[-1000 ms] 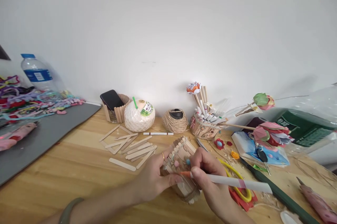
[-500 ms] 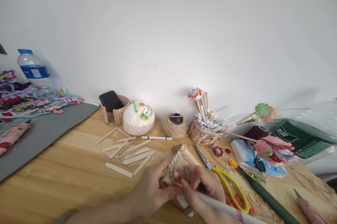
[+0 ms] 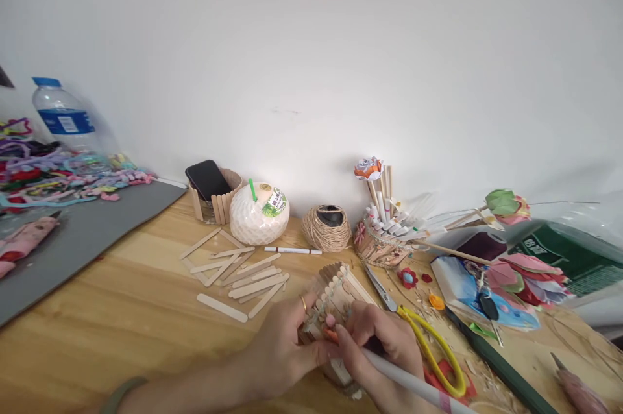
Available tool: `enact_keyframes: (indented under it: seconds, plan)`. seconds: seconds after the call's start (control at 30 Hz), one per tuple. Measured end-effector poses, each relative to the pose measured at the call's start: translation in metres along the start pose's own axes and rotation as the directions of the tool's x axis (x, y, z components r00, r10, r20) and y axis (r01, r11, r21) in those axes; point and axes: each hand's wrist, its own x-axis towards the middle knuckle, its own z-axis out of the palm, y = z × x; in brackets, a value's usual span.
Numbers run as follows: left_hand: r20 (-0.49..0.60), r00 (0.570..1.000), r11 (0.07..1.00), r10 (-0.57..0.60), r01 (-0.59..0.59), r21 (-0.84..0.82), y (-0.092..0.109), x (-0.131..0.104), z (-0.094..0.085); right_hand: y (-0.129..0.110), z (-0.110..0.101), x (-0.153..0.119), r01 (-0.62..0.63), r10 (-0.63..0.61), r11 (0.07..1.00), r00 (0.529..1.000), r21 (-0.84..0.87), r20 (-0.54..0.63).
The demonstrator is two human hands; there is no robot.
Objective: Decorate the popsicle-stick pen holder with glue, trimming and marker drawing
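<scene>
On my feed, the right hand (image 3: 384, 349) has its thumb and fingers pinched around a white marker (image 3: 413, 385), whose orange end points at the decorated face of a craft-stick box (image 3: 353, 287). I cannot tell whether the end touches the wood. The left hand (image 3: 280, 349) grips the box from its left side, thumb across the near face; the box is tilted, at the near middle of the table. A pink bead (image 3: 330, 320) sits on that face, just beyond the orange end.

Just right of the right hand I have yellow-handled scissors (image 3: 435, 346), blades pointing to the far left, and farther off a red felt flower (image 3: 407, 278). To the left of the box lie loose craft sticks (image 3: 260, 285). Beyond them, from left to right, stand a stick basket (image 3: 222, 207) holding a phone (image 3: 207, 179), a white coconut (image 3: 259, 216) and a twine ball (image 3: 324, 235).
</scene>
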Motion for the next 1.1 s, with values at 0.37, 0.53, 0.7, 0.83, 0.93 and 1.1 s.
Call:
enact_keyframes:
  seconds: [0.37, 0.53, 0.7, 0.83, 0.93, 1.1]
  plan:
    - [0.015, 1.000, 1.000, 0.011, -0.011, -0.008, 0.001, 0.000, 0.000, -0.007, 0.001, 0.008, 0.040, -0.039, 0.999, 0.997, 0.014, -0.065]
    - [0.014, 1.000, 1.000, 0.005, -0.005, -0.017, 0.001, 0.000, -0.001, -0.002, 0.001, 0.005, 0.024, -0.022, 1.000, 0.997, 0.017, -0.069]
    - [0.008, 1.000, 1.000, -0.009, 0.010, -0.017, 0.000, 0.000, 0.000, 0.003, 0.002, 0.000, -0.022, 0.024, 1.000, 0.997, 0.021, -0.072]
    - [0.009, 1.000, 1.000, -0.012, 0.012, -0.003, -0.001, -0.001, -0.001, 0.003, 0.001, -0.002, -0.025, 0.025, 1.000, 0.998, 0.013, -0.053]
    - [0.006, 1.000, 1.000, -0.011, 0.011, 0.010, -0.002, -0.001, -0.001, 0.003, 0.001, -0.002, -0.017, 0.018, 1.000, 0.998, 0.014, -0.058]
    - [0.022, 1.000, 1.000, 0.007, -0.007, 0.004, -0.002, 0.000, -0.002, 0.006, 0.002, -0.003, -0.005, 0.005, 1.000, 0.997, 0.001, -0.080]
